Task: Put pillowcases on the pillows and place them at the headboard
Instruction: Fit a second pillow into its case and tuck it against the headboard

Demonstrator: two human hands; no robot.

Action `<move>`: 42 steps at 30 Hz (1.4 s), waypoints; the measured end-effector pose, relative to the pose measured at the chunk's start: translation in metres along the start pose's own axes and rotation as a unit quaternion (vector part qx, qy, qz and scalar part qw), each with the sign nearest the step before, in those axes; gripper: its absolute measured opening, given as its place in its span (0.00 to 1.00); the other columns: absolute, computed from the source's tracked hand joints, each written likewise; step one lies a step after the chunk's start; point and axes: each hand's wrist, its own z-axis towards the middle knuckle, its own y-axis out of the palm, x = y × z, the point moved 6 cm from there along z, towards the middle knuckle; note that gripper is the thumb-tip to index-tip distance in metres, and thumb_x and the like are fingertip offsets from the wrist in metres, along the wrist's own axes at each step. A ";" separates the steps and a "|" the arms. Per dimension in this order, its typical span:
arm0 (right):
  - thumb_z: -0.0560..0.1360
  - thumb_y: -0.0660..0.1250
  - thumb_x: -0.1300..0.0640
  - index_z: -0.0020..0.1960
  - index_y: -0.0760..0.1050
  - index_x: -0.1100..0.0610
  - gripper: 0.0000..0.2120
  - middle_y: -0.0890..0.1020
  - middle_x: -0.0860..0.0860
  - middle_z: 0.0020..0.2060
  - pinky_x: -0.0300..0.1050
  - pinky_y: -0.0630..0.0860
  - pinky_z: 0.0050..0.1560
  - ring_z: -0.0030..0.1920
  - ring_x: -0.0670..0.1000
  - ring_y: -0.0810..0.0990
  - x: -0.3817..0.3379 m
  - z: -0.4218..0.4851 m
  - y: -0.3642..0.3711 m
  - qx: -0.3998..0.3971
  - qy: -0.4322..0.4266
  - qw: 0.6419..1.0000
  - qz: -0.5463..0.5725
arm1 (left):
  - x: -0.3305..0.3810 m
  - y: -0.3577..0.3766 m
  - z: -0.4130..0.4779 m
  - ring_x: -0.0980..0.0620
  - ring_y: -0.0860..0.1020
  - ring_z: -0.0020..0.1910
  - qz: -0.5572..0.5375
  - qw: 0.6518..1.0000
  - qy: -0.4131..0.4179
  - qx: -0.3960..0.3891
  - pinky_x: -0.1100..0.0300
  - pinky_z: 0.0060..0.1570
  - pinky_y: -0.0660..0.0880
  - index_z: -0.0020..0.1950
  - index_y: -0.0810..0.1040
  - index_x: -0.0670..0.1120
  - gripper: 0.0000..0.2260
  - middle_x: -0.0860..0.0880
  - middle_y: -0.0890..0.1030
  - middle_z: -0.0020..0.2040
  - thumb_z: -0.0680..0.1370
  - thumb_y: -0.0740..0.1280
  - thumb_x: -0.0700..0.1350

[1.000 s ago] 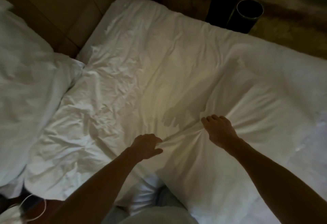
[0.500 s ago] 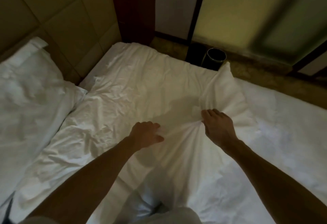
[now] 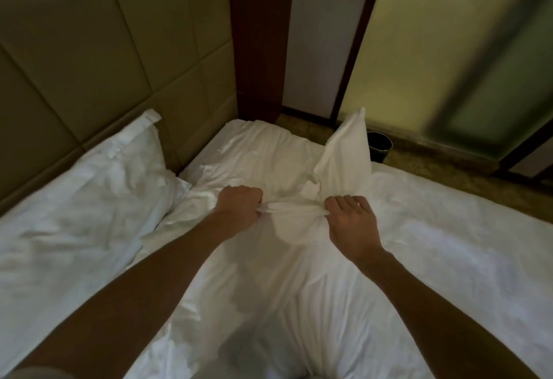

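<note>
Both hands, the left hand [image 3: 239, 208] and right hand [image 3: 350, 223], are clenched on bunched cloth of the pillowcase [image 3: 341, 154], lifted off the bed [image 3: 449, 244], right of the headboard [image 3: 104, 64]. Likely light, limp, slippery; best gripped at corners.

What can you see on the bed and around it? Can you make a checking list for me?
Surface: bed covered in wrinkled white sheets.
Job's things: white pillowcase gathered between both hands, one corner sticking up; a white pillow lies against the headboard.
Clutter: nothing seen on the bed.
Hands: left hand and right hand each fisted on the bunched fabric, close together.
Cables: nothing seen.
Surroundings: padded headboard panels, a dark wooden post, a dark round bin on the floor beyond the bed, and a blurred frosted panel.
</note>
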 end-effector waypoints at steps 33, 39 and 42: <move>0.76 0.63 0.57 0.79 0.47 0.45 0.38 0.75 0.54 0.64 0.51 0.68 0.63 0.61 0.57 0.75 -0.209 0.012 0.089 -0.456 -0.209 0.865 0.021 | -0.071 0.071 -0.178 0.46 0.77 0.53 -0.098 0.992 -0.037 -0.073 0.53 0.53 0.70 0.54 0.74 0.50 0.08 0.47 0.78 0.53 0.79 0.61 0.51; 0.73 0.67 0.51 0.65 0.68 0.49 0.21 0.77 0.52 0.59 0.52 0.69 0.59 0.58 0.56 0.76 -0.203 0.013 0.104 -0.489 -0.199 0.849 -0.024 | -0.080 0.071 -0.168 0.50 0.77 0.55 -0.132 0.979 -0.077 -0.132 0.51 0.58 0.68 0.50 0.75 0.54 0.07 0.52 0.80 0.54 0.75 0.67 0.54; 0.73 0.68 0.50 0.60 0.73 0.51 0.16 0.80 0.52 0.56 0.50 0.70 0.58 0.57 0.55 0.78 -0.202 0.022 0.105 -0.451 -0.226 0.861 -0.053 | -0.085 0.072 -0.162 0.48 0.77 0.56 -0.148 0.972 -0.086 -0.161 0.53 0.54 0.67 0.51 0.74 0.53 0.11 0.52 0.79 0.55 0.72 0.71 0.54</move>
